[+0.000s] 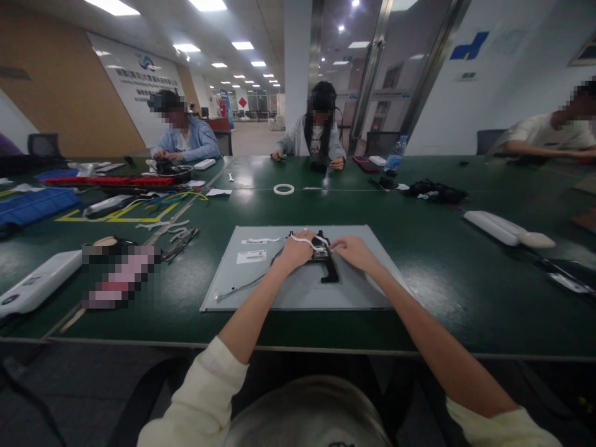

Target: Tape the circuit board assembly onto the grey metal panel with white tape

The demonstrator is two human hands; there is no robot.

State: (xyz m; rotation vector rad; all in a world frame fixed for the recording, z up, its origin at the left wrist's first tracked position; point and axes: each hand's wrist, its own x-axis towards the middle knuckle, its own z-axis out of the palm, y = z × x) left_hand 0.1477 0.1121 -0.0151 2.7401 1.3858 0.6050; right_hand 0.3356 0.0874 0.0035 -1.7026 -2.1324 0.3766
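Note:
A grey flat panel (363,292) lies on the green table in front of me. On it sits a black bracket-like frame (331,270) with a small circuit board (320,253) at its middle. My left hand (296,251) is closed around the frame's left side, its fingertips partly hidden. A thin white strip (305,239) crosses over near those fingers. At the frame's upper right, my right hand (354,252) has thumb and index finger pinched together; whatever is between them is too small to make out. A grey cable (242,288) runs from the frame to the panel's lower left.
A paper label (251,256) lies on the panel. To the left are a white device (41,282), loose white strips (179,230) and a blue tray (40,205). Ahead is a tape roll (284,189); rightward, a white elongated device (493,228). Several people sit around the table.

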